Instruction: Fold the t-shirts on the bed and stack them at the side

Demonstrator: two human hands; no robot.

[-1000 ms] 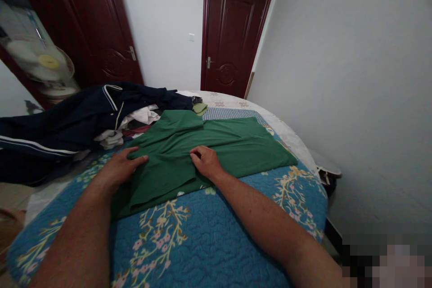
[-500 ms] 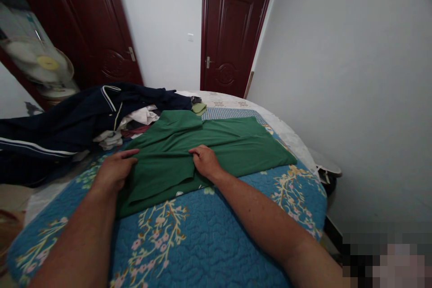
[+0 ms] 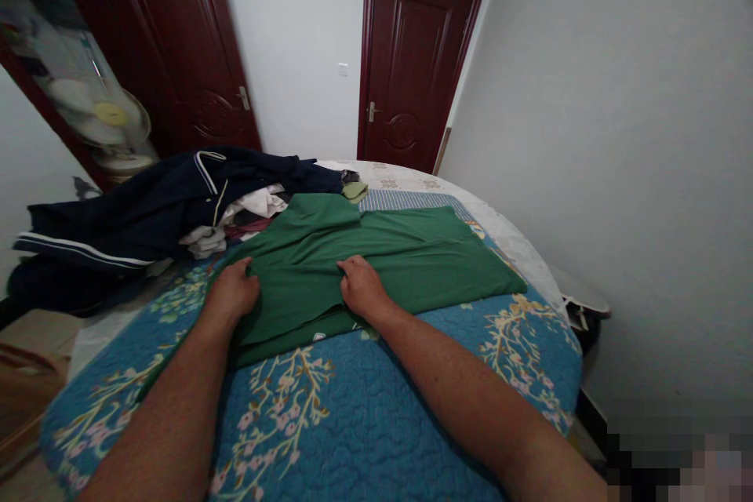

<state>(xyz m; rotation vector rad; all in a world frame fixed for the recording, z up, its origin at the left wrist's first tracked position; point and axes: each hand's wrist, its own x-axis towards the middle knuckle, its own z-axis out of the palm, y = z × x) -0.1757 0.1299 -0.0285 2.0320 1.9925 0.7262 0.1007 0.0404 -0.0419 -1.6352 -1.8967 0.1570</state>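
A green shirt (image 3: 412, 251) lies across the quilted cloth, its left part folded over in a layer with soft wrinkles. At that folded part's left side, my left hand (image 3: 235, 292) has its fingers closed on the fabric. My right hand (image 3: 360, 286) rests near the middle of the shirt, thumb and forefinger pinching the cloth beside the layer's edge. A small white mark shows on the shirt's near edge. Some green fabric trails out beyond my left forearm; part of it is hidden.
Under the shirt is a blue floral quilted cover (image 3: 365, 400) on a round table with a pale cloth (image 3: 506, 239). A heap with a dark navy jacket (image 3: 135, 208) and other clothes lies at the left back. A wall (image 3: 588, 133) borders the right side.
My left hand has curled its outstretched forefinger and closed on the shirt's left side. Green fabric now shows beyond my left forearm. My right hand keeps its pinch; the view has shifted slightly.
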